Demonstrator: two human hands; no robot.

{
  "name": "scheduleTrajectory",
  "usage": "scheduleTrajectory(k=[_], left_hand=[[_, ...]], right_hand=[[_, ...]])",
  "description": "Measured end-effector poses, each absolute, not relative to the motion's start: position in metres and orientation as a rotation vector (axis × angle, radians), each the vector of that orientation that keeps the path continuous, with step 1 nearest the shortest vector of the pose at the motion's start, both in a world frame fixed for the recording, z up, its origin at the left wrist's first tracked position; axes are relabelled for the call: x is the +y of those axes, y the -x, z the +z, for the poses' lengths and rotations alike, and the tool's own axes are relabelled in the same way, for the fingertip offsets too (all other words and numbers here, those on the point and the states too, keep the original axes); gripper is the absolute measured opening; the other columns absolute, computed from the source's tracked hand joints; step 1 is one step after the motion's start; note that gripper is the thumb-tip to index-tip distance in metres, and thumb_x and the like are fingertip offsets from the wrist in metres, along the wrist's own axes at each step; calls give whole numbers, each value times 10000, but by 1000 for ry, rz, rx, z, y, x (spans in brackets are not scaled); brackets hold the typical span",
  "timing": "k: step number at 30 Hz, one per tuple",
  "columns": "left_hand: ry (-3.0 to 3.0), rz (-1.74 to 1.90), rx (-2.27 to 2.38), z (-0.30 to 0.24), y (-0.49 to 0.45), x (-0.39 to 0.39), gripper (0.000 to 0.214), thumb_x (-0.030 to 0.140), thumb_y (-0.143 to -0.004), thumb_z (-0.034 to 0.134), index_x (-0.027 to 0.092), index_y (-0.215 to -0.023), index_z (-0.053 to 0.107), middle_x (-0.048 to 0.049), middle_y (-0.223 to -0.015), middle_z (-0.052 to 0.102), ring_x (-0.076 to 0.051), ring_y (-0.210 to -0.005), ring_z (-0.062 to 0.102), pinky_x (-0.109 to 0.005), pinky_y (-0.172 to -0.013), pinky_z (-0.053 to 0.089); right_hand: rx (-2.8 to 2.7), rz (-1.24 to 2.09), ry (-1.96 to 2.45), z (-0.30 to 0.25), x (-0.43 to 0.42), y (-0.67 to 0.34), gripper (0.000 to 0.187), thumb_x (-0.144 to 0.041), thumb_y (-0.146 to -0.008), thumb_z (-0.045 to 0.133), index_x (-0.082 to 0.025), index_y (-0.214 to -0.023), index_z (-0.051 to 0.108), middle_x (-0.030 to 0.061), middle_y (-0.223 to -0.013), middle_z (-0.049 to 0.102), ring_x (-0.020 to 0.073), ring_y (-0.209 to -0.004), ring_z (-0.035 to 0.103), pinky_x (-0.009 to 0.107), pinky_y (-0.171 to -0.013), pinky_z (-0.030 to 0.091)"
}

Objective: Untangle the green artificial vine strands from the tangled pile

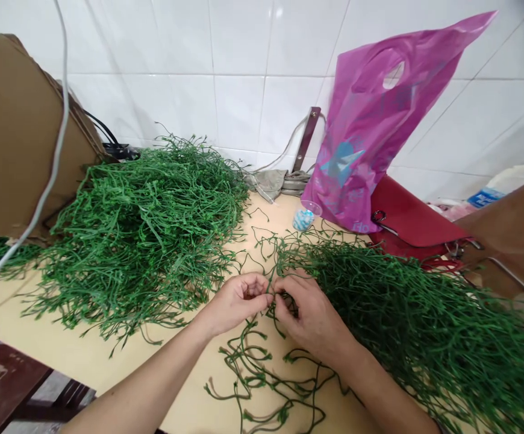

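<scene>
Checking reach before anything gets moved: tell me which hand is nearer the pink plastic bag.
Right hand: it is below and left of the pink plastic bag. The left hand is farther away, further left.

The left hand point(235, 303) and right hand point(311, 316) sit close together, hemmed in by two heaps of plastic vine: the left heap point(140, 235) and the right heap point(406, 301). Between them a narrow lane of surface point(266, 220) runs back toward the pink plastic bag point(361, 132) — crossed by stray strands. Loose vine strands point(262, 374) lie just below the hands.
</scene>
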State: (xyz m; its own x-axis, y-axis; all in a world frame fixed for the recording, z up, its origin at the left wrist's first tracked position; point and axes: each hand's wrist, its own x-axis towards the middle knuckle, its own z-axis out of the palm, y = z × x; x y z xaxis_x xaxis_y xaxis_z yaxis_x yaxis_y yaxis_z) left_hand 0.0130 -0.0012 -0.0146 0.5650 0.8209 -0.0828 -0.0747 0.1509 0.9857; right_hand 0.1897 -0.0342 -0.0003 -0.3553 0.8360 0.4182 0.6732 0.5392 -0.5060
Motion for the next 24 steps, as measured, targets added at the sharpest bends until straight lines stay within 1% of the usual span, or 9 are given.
scheduleTrajectory(k=[2, 5, 10, 14, 17, 19, 21, 24], left_hand=[[-1283, 694, 689, -15, -10, -1, 359, 464, -794, 738, 152, -787, 561, 33, -692, 487, -97, -639, 397, -222, -588, 313], [-1297, 629, 595, -19, -7, 0, 344, 465, -823, 723, 146, -826, 594, 24, -722, 498, -103, -667, 414, -226, -618, 331], [-1285, 607, 468, -20, -7, -1, 364, 511, -822, 725, 159, -853, 635, 9, -748, 547, -117, -710, 470, -239, -685, 381], [-1261, 496, 436, -16, -5, -2, 355, 494, -783, 772, 158, -856, 682, -1, -758, 573, -116, -695, 465, -238, -663, 376], [-1142, 571, 526, -17, -3, -1, 339, 449, -741, 823, 150, -828, 689, 11, -744, 571, -99, -678, 475, -221, -655, 375], [-978, 699, 601, -19, -4, 0, 337, 405, -694, 867, 149, -807, 679, 20, -731, 570, -89, -667, 503, -216, -663, 397], [-823, 778, 640, -20, -5, 2, 360, 364, -648, 903, 152, -817, 666, 23, -754, 586, -78, -654, 537, -218, -682, 428], [-731, 822, 665, -22, -7, 4, 366, 361, -670, 893, 158, -845, 644, 31, -757, 587, -66, -647, 571, -216, -705, 451]], right_hand=[[-2211, 245, 1166, 3, -34, -189, 186, -33, -821, 445, -210, -774, 482, 28, -740, 517, 216, -763, 495, 350, -706, 425], [-2301, 324, 1055, 11, -33, -189, 232, -2, -794, 409, -221, -719, 423, 10, -717, 462, 190, -725, 470, 304, -664, 413], [-2380, 489, 945, 25, -32, -194, 221, -9, -760, 423, -221, -705, 455, 11, -722, 495, 184, -746, 497, 298, -701, 435], [-2270, 808, 920, 31, -28, -210, 211, -55, -762, 403, -230, -650, 441, -8, -663, 502, 161, -656, 498, 276, -636, 450], [-2134, 925, 934, 29, -22, -229, 212, -92, -810, 381, -235, -665, 442, 1, -660, 534, 173, -656, 557, 285, -603, 487], [-2084, 834, 1022, 25, -18, -236, 203, -86, -820, 388, -236, -709, 469, 13, -709, 566, 193, -728, 603, 305, -642, 513], [-2012, 607, 1129, 19, -17, -238, 208, -62, -808, 410, -235, -797, 527, 35, -829, 607, 214, -846, 623, 342, -741, 528], [-1904, 239, 1192, 15, -18, -232, 244, -53, -849, 439, -229, -954, 572, 86, -1039, 613, 237, -1021, 602, 412, -913, 498]])
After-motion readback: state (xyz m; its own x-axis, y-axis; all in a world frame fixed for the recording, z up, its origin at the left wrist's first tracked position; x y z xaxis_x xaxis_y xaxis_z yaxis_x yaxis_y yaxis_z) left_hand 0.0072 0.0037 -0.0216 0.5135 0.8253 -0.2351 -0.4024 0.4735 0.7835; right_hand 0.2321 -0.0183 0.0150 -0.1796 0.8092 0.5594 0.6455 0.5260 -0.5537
